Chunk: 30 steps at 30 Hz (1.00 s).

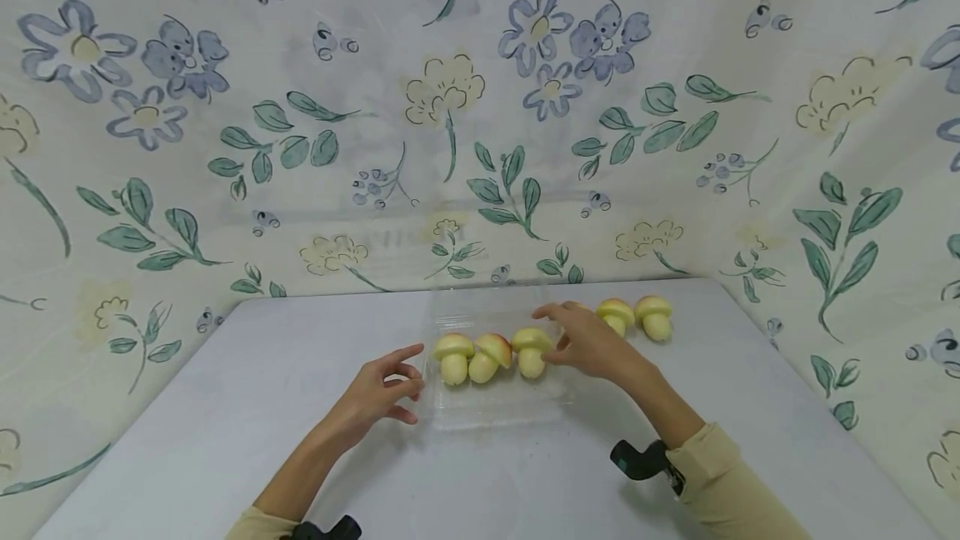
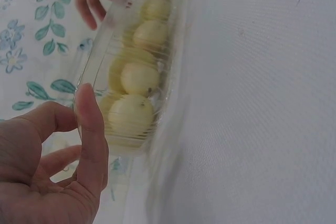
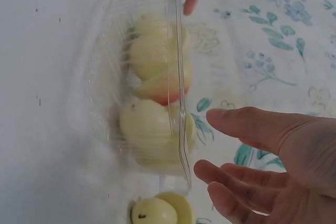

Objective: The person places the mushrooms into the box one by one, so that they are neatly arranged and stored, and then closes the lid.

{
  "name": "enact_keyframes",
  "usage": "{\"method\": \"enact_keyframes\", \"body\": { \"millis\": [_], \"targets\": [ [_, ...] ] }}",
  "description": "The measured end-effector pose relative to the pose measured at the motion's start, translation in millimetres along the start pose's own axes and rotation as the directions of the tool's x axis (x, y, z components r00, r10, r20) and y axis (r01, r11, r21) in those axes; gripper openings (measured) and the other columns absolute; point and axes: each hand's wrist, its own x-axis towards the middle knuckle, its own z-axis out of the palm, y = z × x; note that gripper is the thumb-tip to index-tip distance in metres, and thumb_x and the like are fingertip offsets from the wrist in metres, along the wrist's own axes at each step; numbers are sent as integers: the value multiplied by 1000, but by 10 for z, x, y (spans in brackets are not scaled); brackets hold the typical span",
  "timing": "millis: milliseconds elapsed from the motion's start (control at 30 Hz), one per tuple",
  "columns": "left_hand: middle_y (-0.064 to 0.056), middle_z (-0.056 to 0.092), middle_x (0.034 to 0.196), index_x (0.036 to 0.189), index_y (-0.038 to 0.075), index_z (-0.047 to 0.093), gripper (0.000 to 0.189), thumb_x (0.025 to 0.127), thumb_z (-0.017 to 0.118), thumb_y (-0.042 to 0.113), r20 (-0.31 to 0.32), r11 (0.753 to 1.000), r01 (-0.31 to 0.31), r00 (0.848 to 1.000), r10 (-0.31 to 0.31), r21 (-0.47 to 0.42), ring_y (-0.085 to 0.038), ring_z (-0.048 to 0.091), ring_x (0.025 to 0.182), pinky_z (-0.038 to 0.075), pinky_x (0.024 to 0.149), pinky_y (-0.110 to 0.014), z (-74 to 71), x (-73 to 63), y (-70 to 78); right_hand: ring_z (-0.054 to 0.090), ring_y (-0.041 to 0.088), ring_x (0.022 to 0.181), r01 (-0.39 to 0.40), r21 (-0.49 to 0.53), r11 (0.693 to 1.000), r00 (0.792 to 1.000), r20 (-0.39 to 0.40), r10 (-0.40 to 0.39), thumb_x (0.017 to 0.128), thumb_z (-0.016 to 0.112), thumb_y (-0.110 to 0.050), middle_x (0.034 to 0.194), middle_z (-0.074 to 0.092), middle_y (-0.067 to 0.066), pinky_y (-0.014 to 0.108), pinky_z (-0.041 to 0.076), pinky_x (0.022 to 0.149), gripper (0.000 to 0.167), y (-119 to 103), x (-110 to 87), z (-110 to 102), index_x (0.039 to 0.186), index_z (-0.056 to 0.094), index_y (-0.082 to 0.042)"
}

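Three yellow-green mushrooms, some with a red blush on the cap, sit in a row inside a clear plastic box (image 1: 495, 415): a left one (image 1: 453, 367), a middle one (image 1: 485, 365) and a right one (image 1: 531, 361). My left hand (image 1: 378, 394) is at the box's left side, fingers spread and relaxed; its fingertips overlap the rim in the left wrist view. Over the box's right edge, my right hand (image 1: 596, 344) reaches beside the right mushroom with thumb and fingers apart. Nothing shows between them in the right wrist view (image 3: 262, 166).
Behind my right hand, two more mushrooms (image 1: 615, 315) (image 1: 655, 319) stand on the white table (image 1: 300, 340), and a bit of another cap shows by the knuckles. A floral cloth (image 1: 390, 123) hangs along the table's far edge and sides.
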Motion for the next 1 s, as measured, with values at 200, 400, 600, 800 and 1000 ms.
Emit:
{"method": "enact_keyframes", "body": {
  "millis": [200, 400, 600, 800, 1000],
  "targets": [
    [-10, 53, 102, 151, 5, 35, 62, 94, 61, 6, 3, 1000, -4, 1000, 4, -2, -21, 60, 86, 62, 62, -31, 6, -13, 8, 67, 18, 91, -19, -1, 1000, 1000, -21, 19, 86, 76, -21, 129, 59, 18, 24, 56, 69, 53, 168, -48, -66, 134, 56, -12],
    [-10, 53, 102, 151, 5, 35, 62, 94, 60, 6, 3, 1000, -6, 1000, 6, 4, -20, 60, 86, 62, 62, -31, 5, -13, 10, 67, 22, 92, -30, 12, 999, 999, -26, 30, 87, 75, -21, 127, 60, 20, 26, 58, 70, 53, 319, -86, -142, 134, 55, -8],
    [-10, 53, 102, 151, 6, 35, 62, 94, 60, 6, 0, 1000, -2, 1000, 2, 14, -18, 59, 84, 62, 62, -31, 7, -5, 10, 67, 22, 92, -34, 12, 999, 999, -36, 34, 87, 74, -22, 126, 60, 21, 29, 59, 73, 52, 430, -146, -208, 133, 56, -6],
    [-10, 53, 103, 151, 5, 35, 63, 94, 61, 7, 5, 1000, 3, 1000, -4, 13, -18, 59, 85, 62, 62, -31, 7, 1, 13, 66, 23, 94, -84, 1, 996, 995, -56, 84, 88, 73, -23, 127, 60, 22, 30, 58, 72, 54, 580, -215, -279, 135, 54, -7],
    [-9, 53, 102, 151, 5, 35, 63, 94, 61, 6, 0, 1000, 11, 1000, -11, -3, -19, 60, 85, 62, 62, -32, 11, 5, 27, 66, 27, 96, -112, 8, 994, 991, -72, 112, 89, 72, -23, 131, 57, 25, 34, 59, 74, 52, 685, -241, -378, 135, 53, -7]
  ]
}}
